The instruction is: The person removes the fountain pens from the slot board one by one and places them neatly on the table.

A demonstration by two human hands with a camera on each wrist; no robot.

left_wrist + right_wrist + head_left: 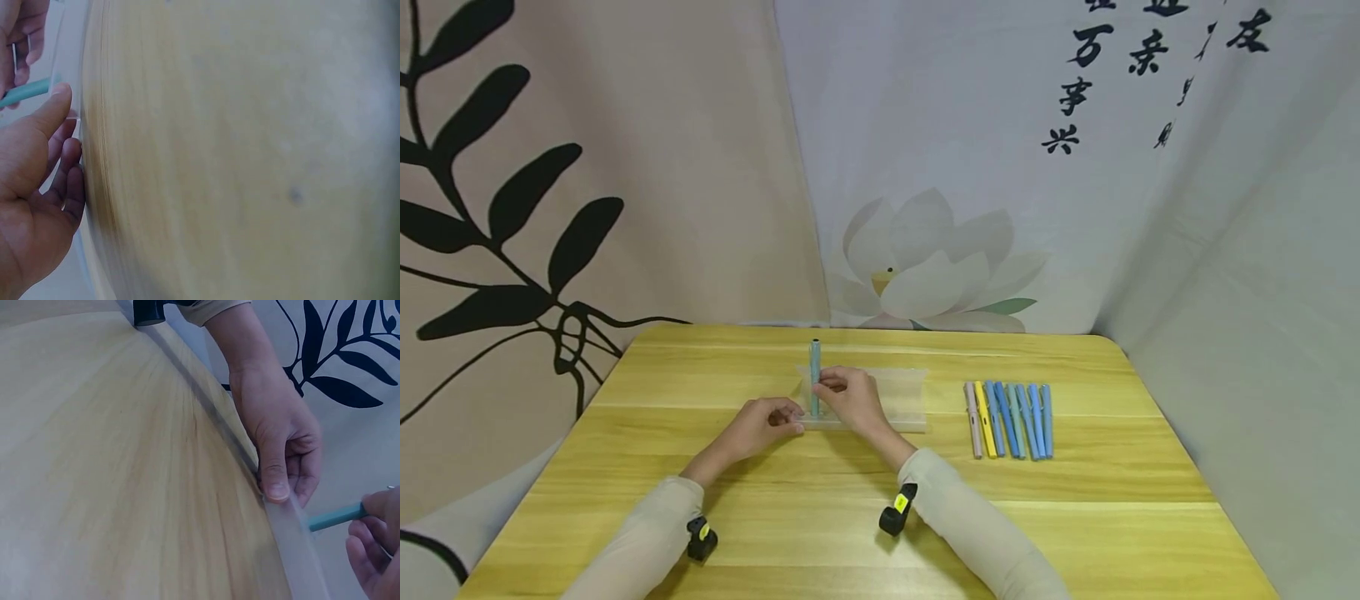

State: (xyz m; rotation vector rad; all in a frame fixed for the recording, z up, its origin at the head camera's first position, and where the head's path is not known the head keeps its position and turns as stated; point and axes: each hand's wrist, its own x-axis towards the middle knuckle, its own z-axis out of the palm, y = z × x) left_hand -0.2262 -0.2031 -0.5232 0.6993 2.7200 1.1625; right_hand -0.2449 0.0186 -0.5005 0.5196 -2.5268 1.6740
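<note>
Right hand: fingers curled and pinching teal pen partway up its barrel; pen held upright, long axis near vertical, lower end down at translucent holder, top end clear above fingers. Seated in a slot or merely resting on holder: cannot tell. Left hand: thumb and fingers pinching near left end of holder, thumb pressed on its edge, other fingers tucked beneath; holder flat on wooden table, long axis running left to right. Hands close together, left just below and to left of pen's foot, not touching pen. Pen directly within right grip; right hand therefore the nearer by far, left engaged on holder only.

Row of spare pens: pink, yellow, several blue and teal, lying side by side, long axes pointing away from person, to right of holder and apart from it. Nearer right hand than left; neither hand touching them.

Left wrist view: teal barrel crossing just above left thumb, right fingers beyond. Judged: pen's vertical line over holder the deciding relation.
</note>
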